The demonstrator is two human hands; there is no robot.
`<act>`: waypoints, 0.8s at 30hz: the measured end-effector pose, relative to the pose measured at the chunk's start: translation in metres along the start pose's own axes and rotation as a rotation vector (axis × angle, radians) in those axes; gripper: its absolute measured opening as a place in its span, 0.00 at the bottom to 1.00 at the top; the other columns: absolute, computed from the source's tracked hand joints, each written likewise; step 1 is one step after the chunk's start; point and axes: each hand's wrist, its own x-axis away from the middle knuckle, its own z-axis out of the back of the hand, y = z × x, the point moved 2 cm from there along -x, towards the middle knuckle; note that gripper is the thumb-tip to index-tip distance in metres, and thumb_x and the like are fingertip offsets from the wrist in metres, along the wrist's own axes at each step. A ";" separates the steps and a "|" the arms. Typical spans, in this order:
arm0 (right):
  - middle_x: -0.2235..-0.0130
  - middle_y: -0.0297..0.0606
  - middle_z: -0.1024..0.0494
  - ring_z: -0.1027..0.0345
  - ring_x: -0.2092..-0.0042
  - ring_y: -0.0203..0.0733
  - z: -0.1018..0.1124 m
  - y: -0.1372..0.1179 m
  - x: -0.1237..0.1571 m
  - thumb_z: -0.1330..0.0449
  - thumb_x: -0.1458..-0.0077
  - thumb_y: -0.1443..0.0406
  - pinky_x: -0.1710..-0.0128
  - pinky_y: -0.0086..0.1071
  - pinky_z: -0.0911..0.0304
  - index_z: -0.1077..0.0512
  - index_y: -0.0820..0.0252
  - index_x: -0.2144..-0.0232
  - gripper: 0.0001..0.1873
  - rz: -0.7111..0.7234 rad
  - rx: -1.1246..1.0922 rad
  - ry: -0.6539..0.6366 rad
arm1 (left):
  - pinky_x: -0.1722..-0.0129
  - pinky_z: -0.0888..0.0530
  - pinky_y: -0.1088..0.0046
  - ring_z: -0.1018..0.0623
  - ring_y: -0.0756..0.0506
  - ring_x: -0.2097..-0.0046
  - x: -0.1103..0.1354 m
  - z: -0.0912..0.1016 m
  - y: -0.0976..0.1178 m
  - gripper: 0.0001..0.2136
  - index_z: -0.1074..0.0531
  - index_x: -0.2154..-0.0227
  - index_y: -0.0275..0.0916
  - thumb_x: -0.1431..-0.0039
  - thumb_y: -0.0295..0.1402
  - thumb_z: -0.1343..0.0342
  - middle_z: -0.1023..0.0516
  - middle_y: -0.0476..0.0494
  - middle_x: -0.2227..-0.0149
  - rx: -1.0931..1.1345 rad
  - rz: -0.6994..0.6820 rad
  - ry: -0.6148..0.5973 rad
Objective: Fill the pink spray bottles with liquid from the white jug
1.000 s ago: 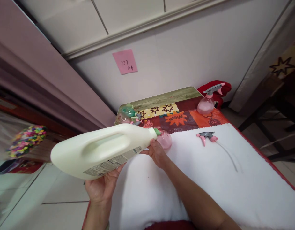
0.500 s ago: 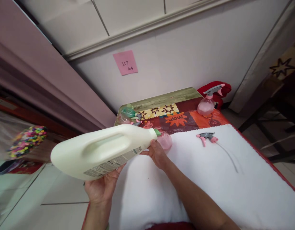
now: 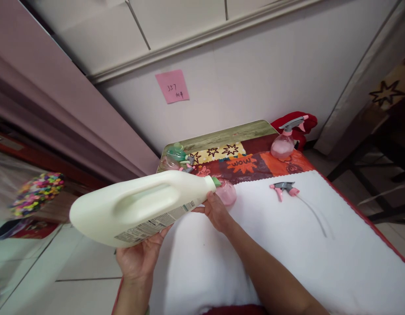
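A large cream-white detergent jug (image 3: 130, 205) with a green spout (image 3: 216, 181) lies tipped nearly level across my view. My left hand (image 3: 143, 253) supports its body from below, palm up. At the neck, my right hand (image 3: 217, 210) grips the jug with its fingers partly hidden. The spout meets the top of a pink see-through spray bottle body (image 3: 227, 194) standing on the white cloth; whether liquid flows is not visible. To the right lies a grey and pink spray head (image 3: 286, 189) with its long thin tube.
A complete pink spray bottle (image 3: 283, 144) stands at the table's far right corner. Green and pink spray bottles (image 3: 176, 154) lie at the far left. White cloth (image 3: 277, 245) covers the table's near part. Colourful bunched items (image 3: 38, 192) stand off the left side.
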 end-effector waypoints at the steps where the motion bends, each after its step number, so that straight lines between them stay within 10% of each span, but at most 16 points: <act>1: 0.40 0.43 0.25 0.28 0.43 0.53 0.000 0.000 0.000 0.39 0.43 0.41 0.47 0.58 0.27 0.32 0.52 0.42 0.34 0.000 0.001 -0.001 | 0.38 0.44 0.32 0.48 0.28 0.28 0.000 0.001 -0.001 0.25 0.34 0.36 0.57 0.37 0.41 0.45 0.40 0.47 0.29 0.009 0.000 -0.004; 24: 0.39 0.42 0.26 0.28 0.43 0.52 0.002 0.003 -0.001 0.40 0.43 0.41 0.46 0.58 0.27 0.34 0.50 0.40 0.35 0.003 0.004 -0.002 | 0.38 0.43 0.33 0.45 0.29 0.29 0.001 -0.004 -0.001 0.26 0.33 0.37 0.57 0.39 0.40 0.44 0.36 0.48 0.31 -0.032 0.003 0.048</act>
